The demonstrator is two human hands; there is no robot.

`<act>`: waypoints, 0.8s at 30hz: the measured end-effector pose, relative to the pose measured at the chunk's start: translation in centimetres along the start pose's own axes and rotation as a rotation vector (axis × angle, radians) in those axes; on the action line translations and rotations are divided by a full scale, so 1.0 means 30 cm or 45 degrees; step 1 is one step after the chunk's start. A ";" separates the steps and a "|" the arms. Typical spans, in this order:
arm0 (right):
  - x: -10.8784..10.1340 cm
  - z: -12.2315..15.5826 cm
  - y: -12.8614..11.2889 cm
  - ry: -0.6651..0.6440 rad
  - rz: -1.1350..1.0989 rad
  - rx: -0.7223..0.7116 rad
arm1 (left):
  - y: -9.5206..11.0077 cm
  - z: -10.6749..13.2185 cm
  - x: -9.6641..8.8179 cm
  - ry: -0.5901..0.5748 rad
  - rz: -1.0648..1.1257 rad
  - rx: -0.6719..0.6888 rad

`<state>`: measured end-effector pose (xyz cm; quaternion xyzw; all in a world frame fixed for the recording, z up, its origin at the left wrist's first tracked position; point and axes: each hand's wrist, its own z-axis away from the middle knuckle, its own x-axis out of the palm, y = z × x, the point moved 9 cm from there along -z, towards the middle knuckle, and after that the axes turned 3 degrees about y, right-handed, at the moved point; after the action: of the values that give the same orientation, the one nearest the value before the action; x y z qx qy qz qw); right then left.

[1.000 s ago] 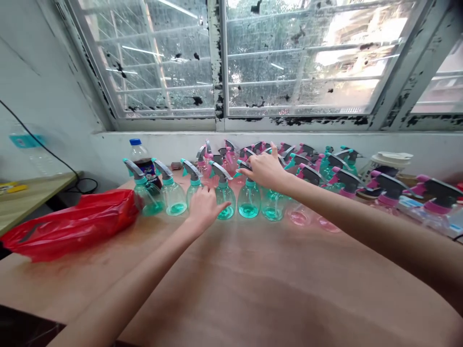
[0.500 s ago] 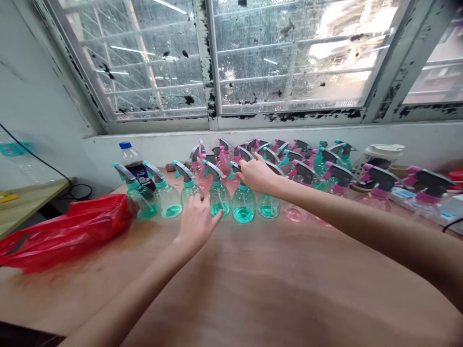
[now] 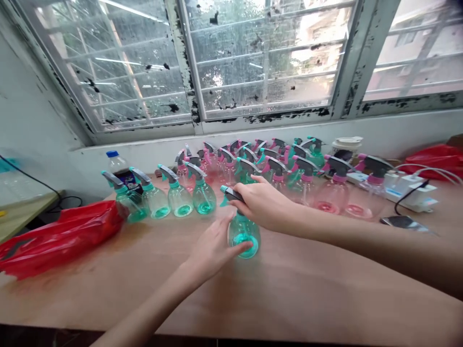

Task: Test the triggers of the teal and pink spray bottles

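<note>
Right hand [image 3: 258,202] clamps the trigger head [image 3: 232,193] of a green spray bottle [image 3: 243,233] at 12 o'clock, left hand [image 3: 214,246] spreads at its 8 o'clock, likely to steady it, four similar bottles [image 3: 181,205] lining the counter [image 3: 289,299] at 11.

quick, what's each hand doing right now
Left hand: open, beside the nearest bottle; contact unclear.
Right hand: closed, holding that bottle's spray head.

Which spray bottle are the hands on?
The green-tinted spray bottle nearest the camera: the right hand grips its spray head, the left hand is lower, beside the liquid. The other spray bottles stand farther back.
</note>
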<state>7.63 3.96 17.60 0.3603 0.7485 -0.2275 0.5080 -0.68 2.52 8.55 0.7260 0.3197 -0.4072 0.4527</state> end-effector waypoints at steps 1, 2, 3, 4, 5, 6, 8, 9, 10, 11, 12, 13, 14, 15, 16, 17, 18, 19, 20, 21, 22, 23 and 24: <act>-0.016 0.034 0.012 0.011 -0.040 0.022 | 0.023 0.008 0.025 0.004 0.089 0.010; -0.030 0.068 0.031 0.025 -0.089 0.048 | 0.045 0.016 0.048 0.009 0.167 0.013; -0.041 0.103 0.055 0.034 -0.152 0.072 | 0.066 0.022 0.069 0.015 0.235 0.018; -0.048 0.138 0.080 0.036 -0.234 0.084 | 0.088 0.028 0.087 0.021 0.294 0.028; -0.049 0.174 0.108 0.031 -0.339 0.090 | 0.108 0.033 0.103 0.025 0.344 0.038; -0.040 0.211 0.132 -0.003 -0.488 0.073 | 0.127 0.036 0.118 0.023 0.388 0.048; -0.015 0.281 0.171 -0.067 -0.813 0.021 | 0.159 0.038 0.142 0.019 0.466 0.066; -0.003 0.311 0.194 -0.069 -0.925 0.019 | 0.174 0.038 0.155 0.005 0.501 0.078; 0.007 0.335 0.217 -0.045 -1.001 0.032 | 0.190 0.036 0.168 -0.015 0.536 0.093; 0.014 0.353 0.235 -0.010 -1.069 0.042 | 0.205 0.034 0.181 -0.037 0.566 0.111; 0.021 0.366 0.248 0.029 -1.121 0.053 | 0.220 0.032 0.194 -0.058 0.589 0.125; 0.028 0.373 0.257 0.067 -1.151 0.070 | 0.233 0.029 0.207 -0.075 0.605 0.137; 0.034 0.376 0.260 0.099 -1.175 0.087 | 0.246 0.026 0.219 -0.092 0.615 0.147; 0.041 0.376 0.260 0.124 -1.196 0.108 | 0.259 0.023 0.231 -0.108 0.620 0.156; 0.048 0.374 0.259 0.148 -1.228 0.133 | 0.271 0.020 0.242 -0.125 0.623 0.166; 0.055 0.372 0.257 0.171 -1.280 0.156 | 0.282 0.018 0.250 -0.137 0.625 0.178; 0.060 0.370 0.255 0.202 -1.346 0.176 | 0.293 0.015 0.256 -0.145 0.627 0.193; 0.066 0.369 0.255 0.238 -1.416 0.193 | 0.303 0.013 0.259 -0.150 0.629 0.211; 0.070 0.369 0.256 0.278 -1.475 0.205 | 0.310 0.011 0.260 -0.155 0.631 0.227; 0.075 0.370 0.258 0.317 -1.511 0.213 | 0.314 0.010 0.260 -0.160 0.631 0.239; 0.080 0.371 0.261 0.347 -1.523 0.214 | 0.314 0.010 0.261 -0.169 0.631 0.243; 0.085 0.372 0.264 0.366 -1.517 0.215 | 0.310 0.010 0.264 -0.186 0.630 0.237; 0.088 0.371 0.268 0.384 -1.506 0.212 | 0.300 0.010 0.269 -0.210 0.626 0.220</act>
<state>19.86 2.02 11.12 -0.0492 0.8649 -0.4750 0.1545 10.47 -0.46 4.94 0.7822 0.0600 -0.3685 0.4988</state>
